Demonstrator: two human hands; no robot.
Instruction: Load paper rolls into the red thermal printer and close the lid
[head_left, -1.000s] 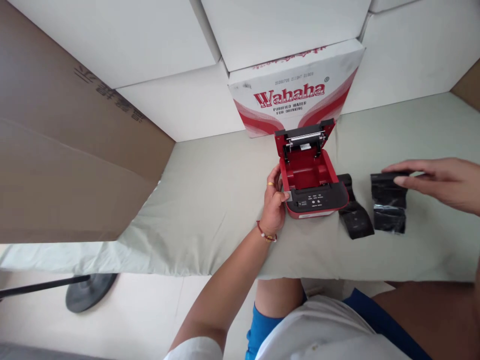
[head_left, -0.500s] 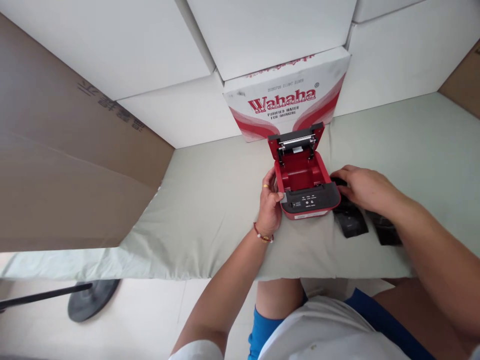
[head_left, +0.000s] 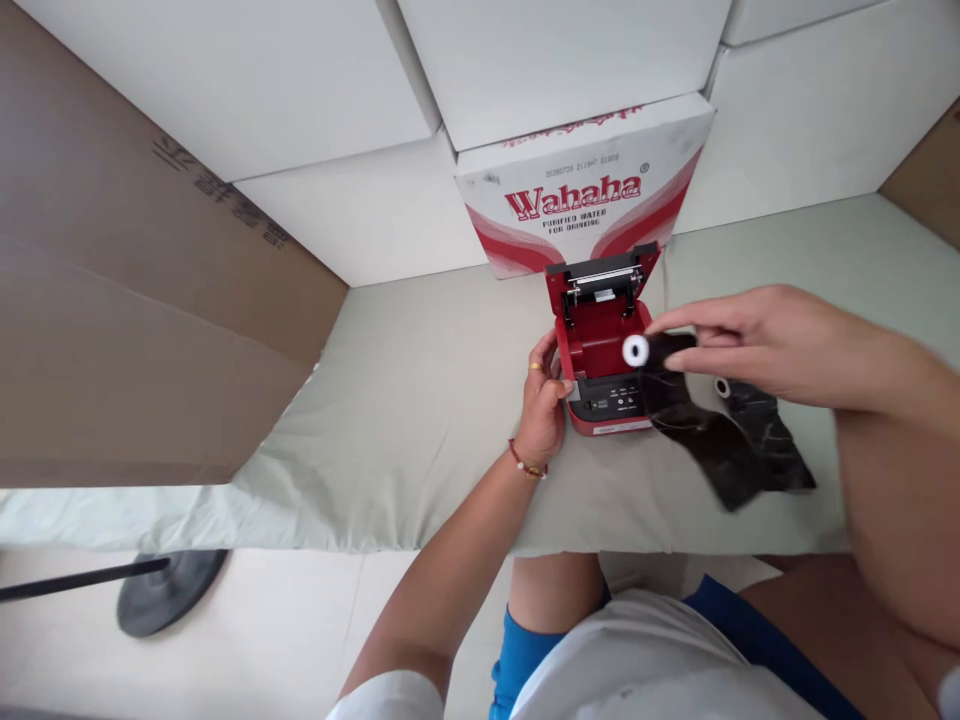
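Two hands busy. The left hand (head_left: 546,400) clamps the left flank of the red printer (head_left: 609,402), with the thumb on the front left corner and the fingers round the side. The printer sits centre frame on the cloth-covered table (head_left: 420,400), in front of the Wahaha box (head_left: 592,190). Its lid (head_left: 604,272) is tipped back and the bay is open.

The right hand (head_left: 757,340) is closed in a narrow pinch on the right end of a roll (head_left: 664,352) in black wrap, index finger on top and thumb below. The roll is off the cloth, just right of centre, and overlaps the bay's right edge in the picture. I can't tell whether it touches the printer.

My read on doing this well:
- Keep the pinch on the firm roll body, not on loose film.
- The wrap tail (head_left: 712,455) droops lower right onto the cloth, by a second roll (head_left: 722,386). It could drag that one or catch the printer's front edge, so carry it clear.
- The left hand's brace looks right because cloth is slippery. Keep those fingers outside the bay.

Orientation: the long axis is the core axis. It runs about level, left to right across the frame, roughly parallel to the roller bar in the lid. The white core end (head_left: 635,350) points frame left, slightly toward the camera. The far end is hidden under the fingers.
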